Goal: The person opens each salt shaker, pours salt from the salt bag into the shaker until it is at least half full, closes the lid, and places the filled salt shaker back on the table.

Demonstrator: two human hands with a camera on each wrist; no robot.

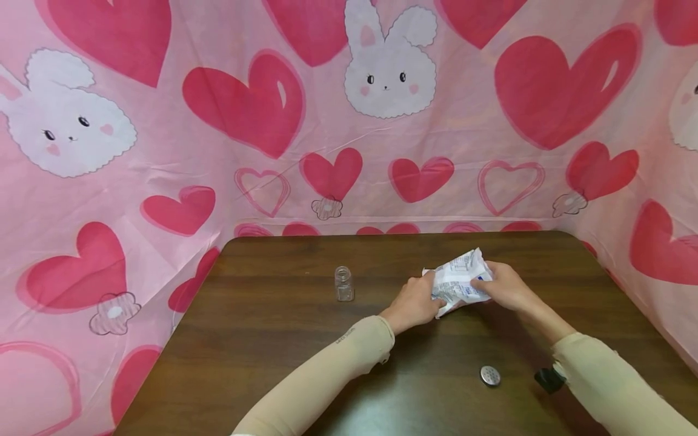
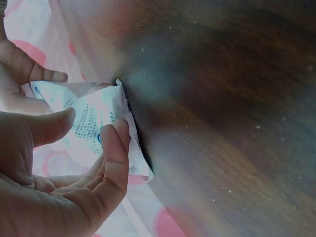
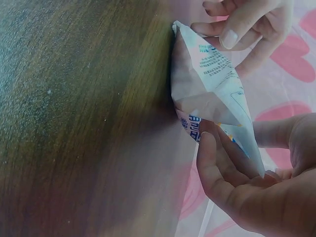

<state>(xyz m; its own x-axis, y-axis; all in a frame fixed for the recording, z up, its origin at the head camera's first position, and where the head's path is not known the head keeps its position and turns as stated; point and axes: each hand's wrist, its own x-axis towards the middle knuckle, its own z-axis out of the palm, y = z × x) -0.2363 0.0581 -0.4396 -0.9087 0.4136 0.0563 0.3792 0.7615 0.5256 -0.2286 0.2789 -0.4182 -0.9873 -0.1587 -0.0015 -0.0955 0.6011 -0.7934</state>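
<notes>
A white plastic packet (image 1: 457,280) with blue and dark print is held at the right of the table, tilted, between both hands. My left hand (image 1: 412,303) grips its left end, thumb on the printed face and fingers curled round the side, as the left wrist view shows. At the opposite end my right hand (image 1: 507,286) pinches the packet (image 3: 207,81) with thumb above and fingers beneath. The packet's lower edge is close over the wood in both wrist views. What it contains is hidden.
A small clear glass jar (image 1: 344,284) stands without a lid left of the hands. Nearer the front lies a round metal lid (image 1: 489,376) with holes, and a black object (image 1: 549,379) shows by the right sleeve. Pink heart-print cloth (image 1: 382,133) hangs round the brown table (image 1: 262,339).
</notes>
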